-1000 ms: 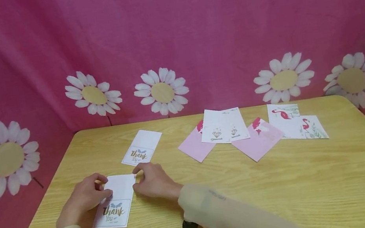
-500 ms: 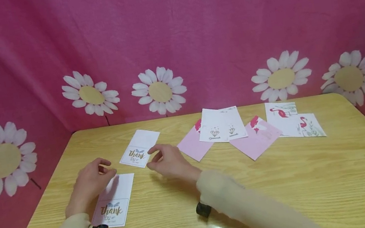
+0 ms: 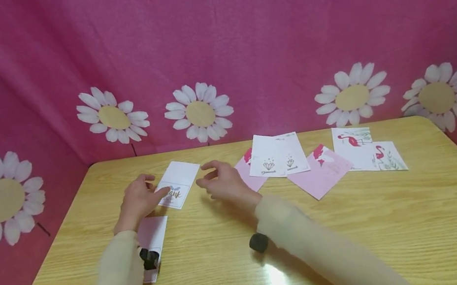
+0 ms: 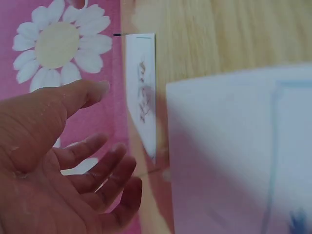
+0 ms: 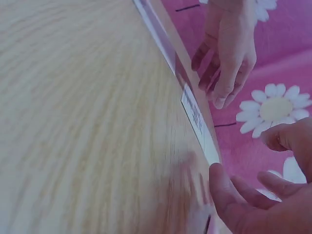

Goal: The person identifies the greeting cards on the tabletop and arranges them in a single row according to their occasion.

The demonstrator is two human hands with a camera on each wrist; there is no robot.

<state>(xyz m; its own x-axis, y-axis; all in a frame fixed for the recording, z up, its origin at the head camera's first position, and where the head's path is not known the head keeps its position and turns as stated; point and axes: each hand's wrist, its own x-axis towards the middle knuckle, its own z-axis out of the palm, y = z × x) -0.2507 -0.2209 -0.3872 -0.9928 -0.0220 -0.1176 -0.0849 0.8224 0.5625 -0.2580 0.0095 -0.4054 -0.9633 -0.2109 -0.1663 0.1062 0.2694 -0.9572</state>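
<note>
Two white cards printed "Thank You" lie on the left part of the table. The farther thank-you card [image 3: 179, 171] has a hand at each side of it. My left hand [image 3: 138, 199] hovers at its left side, the thumb overlapping the print in the head view; in the left wrist view the fingers are spread and loosely bent around nothing. My right hand [image 3: 226, 181] is just off its right edge, thumb and fingers apart. The nearer thank-you card [image 3: 154, 229] lies under my left forearm, partly hidden by the sleeve and the black wrist camera [image 3: 150, 258].
Right of my right hand lie two overlapping white cards with diamond prints [image 3: 277, 154], over pink cards [image 3: 320, 172] on the wooden table [image 3: 342, 239]. Two flamingo cards [image 3: 385, 157] lie farther right. A pink curtain with daisies [image 3: 258, 48] hangs behind the table.
Both hands have left the nearer thank-you card and moved away from me and rightward to the farther one. The left hand followed the right. The cards stay where they were.
</note>
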